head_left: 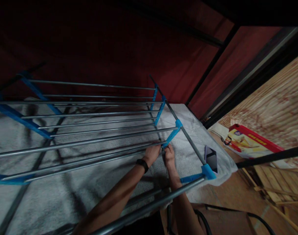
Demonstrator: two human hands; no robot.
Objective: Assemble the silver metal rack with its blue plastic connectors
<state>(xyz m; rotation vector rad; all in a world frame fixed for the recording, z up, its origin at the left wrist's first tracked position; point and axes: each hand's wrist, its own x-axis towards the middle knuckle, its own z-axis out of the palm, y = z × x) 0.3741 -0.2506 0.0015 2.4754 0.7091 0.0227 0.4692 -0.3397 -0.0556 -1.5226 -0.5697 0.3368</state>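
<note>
A rack of grey metal tubes and blue plastic brackets lies on its side in front of me. My left hand [152, 154], with a dark band on its wrist, is closed at the end of a thin metal tube [129, 152]. Right beside it, my right hand [169, 154] pinches the lower end of a blue bracket [171, 136], where that tube meets it. The fingertips partly hide the joint. A long side pole [190, 142] runs through the blue corner pieces. The nearest thick tube [149, 209] crosses over both my forearms.
A whitish cloth-like sheet [188, 114] lies under the rack. On it, near the right edge, rests a phone [211, 158]. Beyond are a red and yellow box [254, 141] and wooden slats [278, 179]. Dark frame bars [212, 71] and a dark red wall [102, 49] stand behind.
</note>
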